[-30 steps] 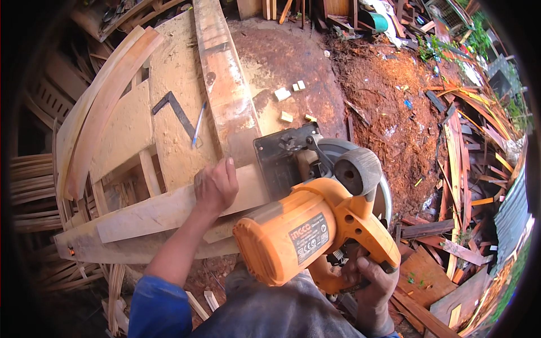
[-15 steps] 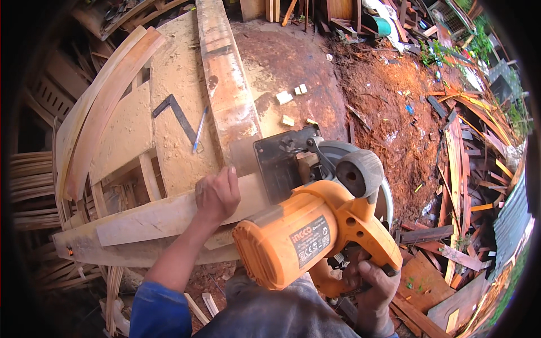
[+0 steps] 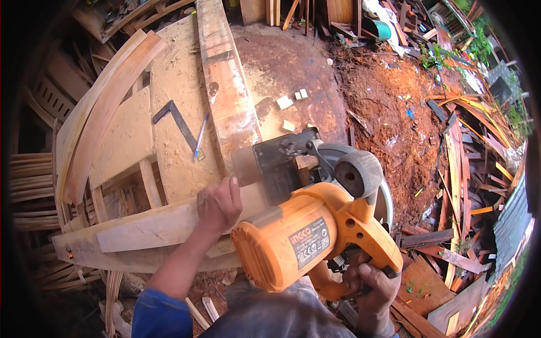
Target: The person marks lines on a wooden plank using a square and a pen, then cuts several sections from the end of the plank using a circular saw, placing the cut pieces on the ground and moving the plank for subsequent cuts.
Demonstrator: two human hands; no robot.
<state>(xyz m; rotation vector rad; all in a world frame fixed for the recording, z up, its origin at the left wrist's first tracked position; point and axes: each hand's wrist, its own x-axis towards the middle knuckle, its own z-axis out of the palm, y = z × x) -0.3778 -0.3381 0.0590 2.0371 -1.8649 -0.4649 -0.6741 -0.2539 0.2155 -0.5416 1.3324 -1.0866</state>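
Mid-cut: left hand (image 3: pixel 218 204) flat, pressing the curved board (image 3: pixel 152 228); right hand (image 3: pixel 369 290) clenched on the orange circular saw (image 3: pixel 315 236), blade apparently hidden. Next, probably a steady push along the board.

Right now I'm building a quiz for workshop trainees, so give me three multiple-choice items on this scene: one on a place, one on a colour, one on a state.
1. Where does the left hand rest?
A. on the pale plank
B. on the saw's handle
C. on the ground

2. What colour is the circular saw's body?
A. green
B. orange
C. grey

3. How does the right hand stand?
A. open and free
B. flat on the bench
C. closed round the saw's rear handle

Answers:
1 A: the left hand presses on the pale plank just left of the saw.
2 B: the motor housing and handle are orange, with a dark base plate ahead of them.
3 C: its fingers wrap the handle at the saw's near end.
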